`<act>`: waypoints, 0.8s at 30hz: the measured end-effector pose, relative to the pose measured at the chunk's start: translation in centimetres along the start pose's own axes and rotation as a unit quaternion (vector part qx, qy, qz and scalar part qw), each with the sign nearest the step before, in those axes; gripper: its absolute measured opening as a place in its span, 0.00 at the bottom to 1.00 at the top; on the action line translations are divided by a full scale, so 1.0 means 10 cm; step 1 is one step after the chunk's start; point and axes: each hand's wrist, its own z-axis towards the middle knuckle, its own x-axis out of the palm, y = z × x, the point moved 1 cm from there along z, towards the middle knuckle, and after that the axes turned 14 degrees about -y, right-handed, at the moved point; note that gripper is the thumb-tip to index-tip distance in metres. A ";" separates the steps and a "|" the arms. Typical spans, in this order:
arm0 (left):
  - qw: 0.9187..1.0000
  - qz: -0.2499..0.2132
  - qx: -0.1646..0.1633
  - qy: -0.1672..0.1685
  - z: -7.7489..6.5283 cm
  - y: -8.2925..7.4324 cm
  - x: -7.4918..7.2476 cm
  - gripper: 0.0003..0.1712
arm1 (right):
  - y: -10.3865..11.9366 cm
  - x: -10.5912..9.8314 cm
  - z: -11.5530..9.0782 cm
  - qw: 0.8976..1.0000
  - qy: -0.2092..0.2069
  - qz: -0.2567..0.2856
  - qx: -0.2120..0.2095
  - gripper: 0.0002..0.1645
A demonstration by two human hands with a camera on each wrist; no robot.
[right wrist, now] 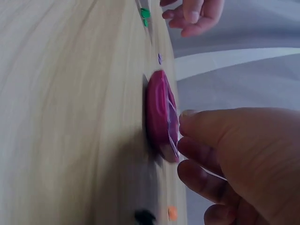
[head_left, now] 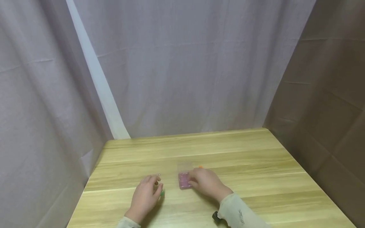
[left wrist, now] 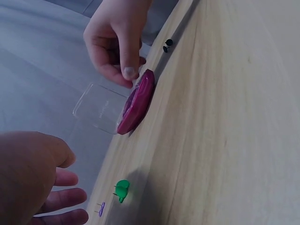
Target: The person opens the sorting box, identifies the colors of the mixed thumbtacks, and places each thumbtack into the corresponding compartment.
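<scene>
A small pink compartment case (head_left: 184,181) lies on the table, its clear lid (left wrist: 101,108) swung back. My right hand (head_left: 206,183) is over the case's right side. In the right wrist view, its thumb and fingers sit apart at the case's open top, with nothing visible between them. To the left, my left hand (head_left: 145,194) hovers with loosely bent fingers, holding nothing that I can see. Near it are a pair of green pieces with thin pins (left wrist: 122,190), like stud earrings, and a smaller purple pair (left wrist: 101,209). The case's contents are mostly hidden.
A small orange piece (head_left: 201,167) lies just beyond my right hand. Two small black pieces (left wrist: 167,45) rest on the wood nearer the right sleeve. Grey curtains (head_left: 185,69) hang behind and beside the wooden table (head_left: 242,152).
</scene>
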 end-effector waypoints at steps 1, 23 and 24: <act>1.000 0.000 0.000 0.000 0.00 0.00 0.00 0.14 | -0.02 -0.02 -0.02 1.000 0.000 0.002 0.003 0.10; 1.000 -0.004 -0.009 0.000 0.02 0.01 -0.06 0.14 | -0.50 -0.40 -0.35 0.998 0.011 0.004 0.060 0.04; 1.000 -0.003 -0.008 -0.001 0.01 0.01 -0.06 0.14 | -0.50 -0.41 -0.37 0.998 0.016 0.006 0.056 0.04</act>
